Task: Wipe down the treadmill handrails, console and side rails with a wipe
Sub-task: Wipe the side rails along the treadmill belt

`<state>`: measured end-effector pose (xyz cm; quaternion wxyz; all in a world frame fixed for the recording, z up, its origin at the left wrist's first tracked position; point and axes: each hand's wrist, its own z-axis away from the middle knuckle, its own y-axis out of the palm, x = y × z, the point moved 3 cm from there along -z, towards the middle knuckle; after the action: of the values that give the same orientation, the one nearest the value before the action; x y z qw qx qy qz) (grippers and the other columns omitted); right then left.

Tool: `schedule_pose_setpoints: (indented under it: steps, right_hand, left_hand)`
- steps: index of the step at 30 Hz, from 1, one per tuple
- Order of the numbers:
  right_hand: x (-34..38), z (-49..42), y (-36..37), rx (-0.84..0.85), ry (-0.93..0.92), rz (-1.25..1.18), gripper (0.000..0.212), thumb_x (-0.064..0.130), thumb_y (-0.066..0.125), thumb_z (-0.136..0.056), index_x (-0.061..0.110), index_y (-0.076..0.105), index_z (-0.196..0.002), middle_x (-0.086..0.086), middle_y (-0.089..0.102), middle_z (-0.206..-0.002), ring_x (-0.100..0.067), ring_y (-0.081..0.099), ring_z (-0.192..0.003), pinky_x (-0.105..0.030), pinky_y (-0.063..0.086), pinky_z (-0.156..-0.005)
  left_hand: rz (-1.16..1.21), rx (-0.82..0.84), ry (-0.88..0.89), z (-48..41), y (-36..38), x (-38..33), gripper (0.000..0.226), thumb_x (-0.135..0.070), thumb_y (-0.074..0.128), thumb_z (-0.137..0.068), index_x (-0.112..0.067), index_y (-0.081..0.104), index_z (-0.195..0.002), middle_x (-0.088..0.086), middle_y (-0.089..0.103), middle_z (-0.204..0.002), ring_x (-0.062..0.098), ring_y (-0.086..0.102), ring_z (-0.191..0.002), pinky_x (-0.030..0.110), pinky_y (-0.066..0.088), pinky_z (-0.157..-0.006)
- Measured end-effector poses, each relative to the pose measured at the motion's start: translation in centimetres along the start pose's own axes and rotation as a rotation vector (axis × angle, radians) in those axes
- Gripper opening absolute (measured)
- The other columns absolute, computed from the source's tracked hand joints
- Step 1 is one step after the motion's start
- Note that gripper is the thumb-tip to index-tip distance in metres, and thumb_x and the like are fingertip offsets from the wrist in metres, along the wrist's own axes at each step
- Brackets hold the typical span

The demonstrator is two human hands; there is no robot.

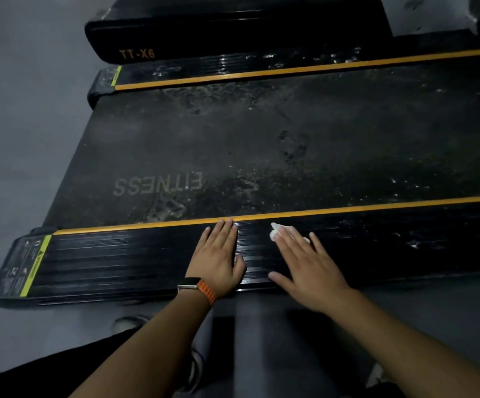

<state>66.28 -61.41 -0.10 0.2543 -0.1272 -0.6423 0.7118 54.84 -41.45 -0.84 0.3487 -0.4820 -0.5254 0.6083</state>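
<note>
Flat-fingered, right hand [309,271] presses one wipe [274,232] onto near rail [132,259].

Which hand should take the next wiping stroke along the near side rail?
Right: the right hand lies flat on the wipe, nearest the pale smudges on the near side rail. The left hand rests bare.

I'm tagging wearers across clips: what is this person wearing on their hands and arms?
No sleeves or gloves show. At the wrist of the left hand sits a watch with a pale squarish case and an orange band. The right hand and its wrist wear nothing.
</note>
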Motion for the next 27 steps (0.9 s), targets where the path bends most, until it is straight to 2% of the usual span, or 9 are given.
schedule_pose_setpoints:
  steps: [3,5,8,12,15,18,22,24,27]
  right_hand:
    - [2.3,0.0,0.5,0.026,0.055,-0.042,0.096,0.079,0.015,-0.094,0.018,-0.009,-0.164,0.004,-0.017,-0.171,-0.017,-0.018,-0.159,-0.048,-0.006,-0.13]
    - [4.6,-0.7,1.2,0.022,-0.003,-0.053,0.097,0.078,0.021,-0.094,0.017,-0.001,-0.166,0.003,-0.015,-0.172,-0.018,-0.014,-0.16,-0.047,-0.006,-0.129]
    - [4.0,-0.4,1.2,-0.02,-0.073,0.025,0.09,0.072,0.031,-0.098,0.017,0.018,-0.167,0.003,0.002,-0.174,-0.018,0.003,-0.161,-0.05,0.011,-0.125]
    - [0.1,2.3,0.8,-0.038,0.018,0.065,0.085,0.069,0.028,-0.101,0.018,0.017,-0.167,0.003,0.005,-0.175,-0.017,0.001,-0.161,-0.054,0.021,-0.127]
    - [2.0,2.1,0.9,-0.004,0.076,0.02,0.091,0.074,0.022,-0.099,0.016,0.008,-0.167,0.0,-0.001,-0.174,-0.02,-0.005,-0.161,-0.052,0.01,-0.13]
    - [5.1,1.1,1.4,0.035,-0.017,0.001,0.09,0.074,0.019,-0.099,0.018,0.002,-0.168,0.002,-0.009,-0.174,-0.017,-0.015,-0.16,-0.048,-0.002,-0.131]
    - [2.9,2.9,1.3,-0.049,-0.043,0.091,0.084,0.069,0.028,-0.103,0.016,0.021,-0.167,0.0,0.013,-0.175,-0.017,0.006,-0.161,-0.049,0.011,-0.125]
    - [1.4,4.2,1.6,-0.06,-0.003,0.095,0.084,0.068,0.03,-0.102,0.015,0.021,-0.167,0.001,0.01,-0.175,-0.017,0.005,-0.162,-0.05,0.013,-0.125]
    - [2.9,4.3,2.4,-0.098,0.04,0.047,0.089,0.07,0.034,-0.1,0.013,0.021,-0.166,-0.002,0.013,-0.175,-0.021,0.006,-0.162,-0.052,0.011,-0.126]
  left_hand:
    - [0.005,0.007,0.007,-0.1,0.1,0.0,0.076,-0.05,0.031,-0.095,-0.009,0.035,-0.159,0.008,0.026,-0.167,0.02,0.016,-0.157,0.045,0.013,-0.129]
    - [0.006,-0.004,0.007,-0.1,0.1,0.0,0.075,-0.05,0.03,-0.096,-0.009,0.035,-0.159,0.008,0.026,-0.168,0.02,0.016,-0.157,0.044,0.011,-0.129]
    - [0.019,-0.008,0.006,-0.2,0.1,0.0,0.074,-0.049,0.03,-0.096,-0.009,0.035,-0.159,0.008,0.026,-0.168,0.02,0.016,-0.157,0.043,0.011,-0.129]
    - [0.012,0.016,-0.004,-0.2,0.2,0.0,0.074,-0.048,0.033,-0.098,-0.011,0.029,-0.161,0.007,0.02,-0.17,0.02,0.009,-0.158,0.041,0.004,-0.129]
    - [0.012,0.021,0.0,-0.2,0.2,0.1,0.074,-0.049,0.033,-0.098,-0.011,0.026,-0.162,0.007,0.019,-0.17,0.019,0.008,-0.159,0.041,0.001,-0.129]
    - [0.018,0.016,0.001,-0.1,0.2,0.1,0.074,-0.049,0.031,-0.098,-0.011,0.028,-0.161,0.007,0.02,-0.17,0.019,0.01,-0.158,0.041,0.003,-0.129]
    - [0.02,0.02,-0.002,-0.1,0.1,-0.1,0.073,-0.048,0.033,-0.099,-0.011,0.028,-0.161,0.007,0.02,-0.17,0.02,0.01,-0.158,0.041,0.003,-0.129]
    - [0.017,0.033,-0.006,-0.2,0.0,-0.1,0.072,-0.048,0.032,-0.1,-0.012,0.025,-0.162,0.006,0.017,-0.171,0.019,0.007,-0.159,0.041,0.001,-0.129]
    - [0.012,0.029,-0.008,-0.2,0.0,-0.1,0.074,-0.049,0.029,-0.098,-0.012,0.026,-0.162,0.006,0.018,-0.17,0.019,0.008,-0.159,0.041,0.003,-0.129]
